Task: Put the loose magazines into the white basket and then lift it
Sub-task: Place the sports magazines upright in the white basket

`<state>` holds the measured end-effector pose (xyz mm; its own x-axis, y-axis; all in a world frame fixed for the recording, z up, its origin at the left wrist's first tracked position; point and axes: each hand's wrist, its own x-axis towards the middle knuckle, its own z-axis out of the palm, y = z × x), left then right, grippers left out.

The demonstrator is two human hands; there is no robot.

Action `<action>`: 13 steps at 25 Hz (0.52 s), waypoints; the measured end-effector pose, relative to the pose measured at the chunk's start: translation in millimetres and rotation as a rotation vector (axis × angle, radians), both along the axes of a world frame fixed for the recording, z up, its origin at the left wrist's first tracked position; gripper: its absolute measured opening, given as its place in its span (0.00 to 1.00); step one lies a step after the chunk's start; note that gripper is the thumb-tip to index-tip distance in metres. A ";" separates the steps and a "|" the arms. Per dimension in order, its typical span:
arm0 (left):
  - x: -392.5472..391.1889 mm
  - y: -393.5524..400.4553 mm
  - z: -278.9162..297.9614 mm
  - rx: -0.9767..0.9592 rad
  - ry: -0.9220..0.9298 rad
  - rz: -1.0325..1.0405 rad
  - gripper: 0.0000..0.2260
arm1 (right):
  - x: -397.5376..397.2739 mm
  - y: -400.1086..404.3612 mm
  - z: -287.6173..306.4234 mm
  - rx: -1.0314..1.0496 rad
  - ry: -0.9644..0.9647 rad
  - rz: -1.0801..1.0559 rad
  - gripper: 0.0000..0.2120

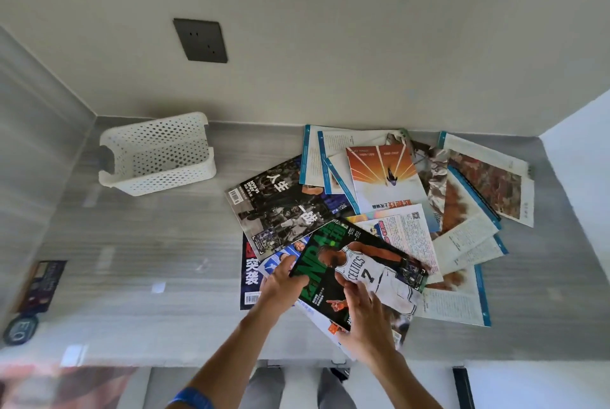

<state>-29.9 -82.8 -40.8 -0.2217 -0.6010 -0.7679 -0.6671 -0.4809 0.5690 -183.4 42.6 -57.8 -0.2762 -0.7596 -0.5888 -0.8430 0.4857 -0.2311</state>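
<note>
The white basket [158, 154] stood empty at the back left of the grey counter [132, 260], well apart from the scattered magazines [396, 210], so nothing was loaded yet. The left hand [280, 286] and right hand [366, 319] gripped the green basketball magazine [356, 270] atop the pile.

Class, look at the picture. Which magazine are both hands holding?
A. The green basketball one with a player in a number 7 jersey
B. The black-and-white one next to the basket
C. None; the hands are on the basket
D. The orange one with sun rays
A: the left hand and right hand grip the edges of the green magazine, far from the empty basket.
</note>
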 end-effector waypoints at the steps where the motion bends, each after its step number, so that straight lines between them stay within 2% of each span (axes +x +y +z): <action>1: -3.2 3.1 -4.1 0.004 -0.048 -0.028 0.27 | -0.1 4.2 -6.4 0.033 0.020 0.039 0.46; 3: -5.8 7.5 -10.1 -0.033 -0.132 -0.065 0.23 | -2.3 15.4 -15.4 0.030 0.038 0.096 0.49; 7: -17.8 -4.7 -6.9 0.087 -0.148 0.062 0.10 | -23.8 30.2 -18.2 -0.006 0.011 0.169 0.48; 9: -32.8 -3.6 -3.7 0.121 -0.080 0.108 0.09 | -33.4 31.6 -12.2 -0.055 -0.042 0.168 0.49; 11: -49.6 1.8 9.4 0.213 0.066 0.252 0.10 | -35.4 29.8 2.2 -0.123 -0.073 0.142 0.49; 13: -55.9 2.4 26.4 0.266 0.167 0.330 0.10 | -38.9 29.5 17.7 -0.299 -0.071 0.091 0.41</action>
